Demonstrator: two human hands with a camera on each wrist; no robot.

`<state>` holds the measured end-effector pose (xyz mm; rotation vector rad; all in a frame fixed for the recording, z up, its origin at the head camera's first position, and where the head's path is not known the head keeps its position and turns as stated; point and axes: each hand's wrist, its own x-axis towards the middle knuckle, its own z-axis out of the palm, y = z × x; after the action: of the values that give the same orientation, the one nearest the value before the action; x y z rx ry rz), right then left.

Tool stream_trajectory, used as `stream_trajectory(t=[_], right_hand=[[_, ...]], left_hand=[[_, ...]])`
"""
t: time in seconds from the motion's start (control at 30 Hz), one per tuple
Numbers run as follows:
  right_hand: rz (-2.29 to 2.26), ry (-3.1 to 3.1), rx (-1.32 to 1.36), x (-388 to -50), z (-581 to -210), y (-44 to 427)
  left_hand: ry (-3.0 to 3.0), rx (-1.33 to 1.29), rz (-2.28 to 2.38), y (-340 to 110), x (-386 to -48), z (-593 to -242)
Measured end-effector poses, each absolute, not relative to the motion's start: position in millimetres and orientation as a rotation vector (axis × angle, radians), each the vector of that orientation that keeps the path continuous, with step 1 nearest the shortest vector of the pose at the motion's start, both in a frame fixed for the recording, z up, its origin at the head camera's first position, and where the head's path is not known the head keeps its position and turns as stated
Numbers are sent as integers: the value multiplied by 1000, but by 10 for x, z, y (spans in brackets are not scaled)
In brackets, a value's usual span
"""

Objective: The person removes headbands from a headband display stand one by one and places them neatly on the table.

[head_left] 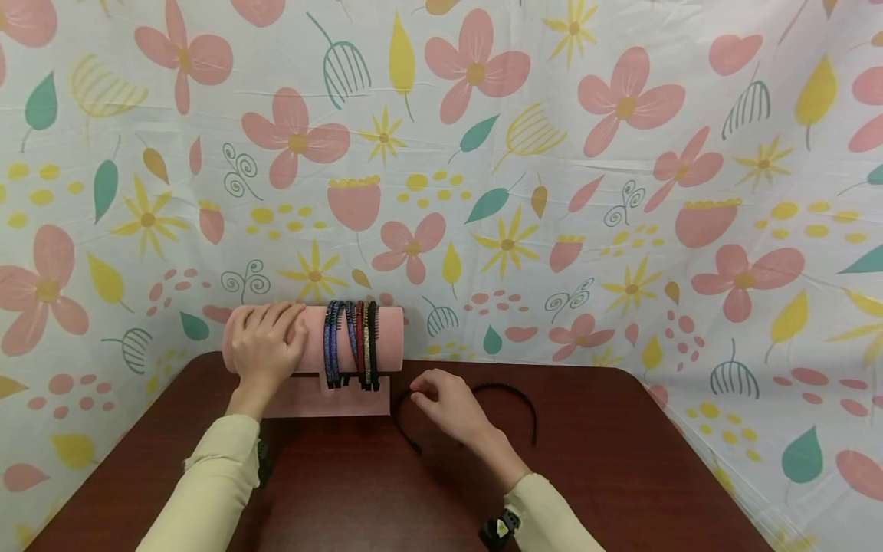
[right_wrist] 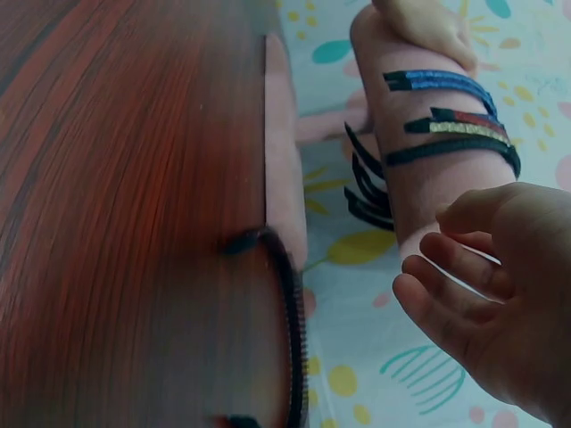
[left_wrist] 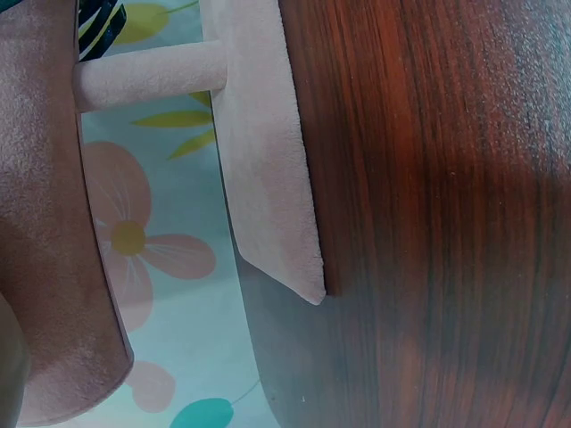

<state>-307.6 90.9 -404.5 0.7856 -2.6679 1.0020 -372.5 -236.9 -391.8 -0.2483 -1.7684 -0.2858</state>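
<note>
The left hand (head_left: 270, 341) grips the left end of the pink roll (head_left: 312, 337), its palm on top and its fingers curled over the far side. The right hand (head_left: 450, 406) is to the right of the roll, over the table, with its fingers loosely bent and nothing between them. Below it, a black headband (right_wrist: 294, 339) lies on the table, its row of teeth visible from the right wrist. From the head view the right hand hides part of this, and I cannot tell whether the dark curves on its left and right belong to one band or two.

More headbands sit around the right half of the roll, their tips hanging below: blue ones (head_left: 333, 345) on the left, then a red one (head_left: 360, 333), a gold one (head_left: 367, 349) and black at the right. The roll lies left to right on a short pink post (left_wrist: 152, 76), which rises from a flat pink base (head_left: 331, 405) near the table's far edge.

Cream sleeves (head_left: 207, 491) cover both forearms. The table (head_left: 331, 491) is dark reddish wood. Beyond it hangs a white cloth (head_left: 441, 161) printed with flowers and leaves.
</note>
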Motion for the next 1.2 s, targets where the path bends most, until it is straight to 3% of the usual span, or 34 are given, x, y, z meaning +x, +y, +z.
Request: stream_trajectory(t=[1.2], right_hand=[[1218,-2577,701,-3125,-4046,269]], left_hand=[[-1742,-254,-278,-2371,-3723,-3909]])
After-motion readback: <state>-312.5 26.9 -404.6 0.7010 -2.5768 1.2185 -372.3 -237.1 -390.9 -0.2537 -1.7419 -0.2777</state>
